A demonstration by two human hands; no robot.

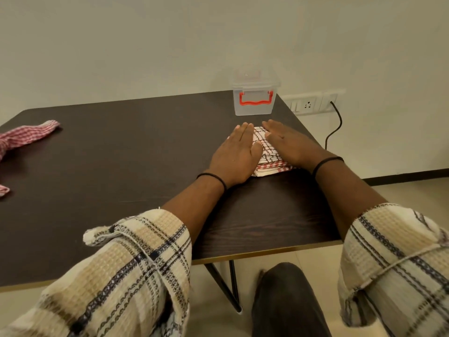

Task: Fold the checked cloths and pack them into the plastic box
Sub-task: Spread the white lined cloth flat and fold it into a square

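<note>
A small stack of folded checked cloths [266, 152] lies on the dark table [136, 152] towards its right side; a black-checked cloth is on top and a red-checked one shows beneath it. My left hand [237, 154] lies flat on the stack's left side with straight fingers. My right hand [289, 144] presses flat on its right side. Just behind the stack stands the clear plastic box [254, 96] with its lid on and a red handle on its front. An unfolded red-checked cloth [26, 136] lies crumpled at the table's far left.
The table's right edge runs close to my right wrist. A wall socket [309, 104] with a black cable [335, 127] hanging from it sits on the wall beyond the table's right corner. My knee [289, 300] shows below the table's front edge.
</note>
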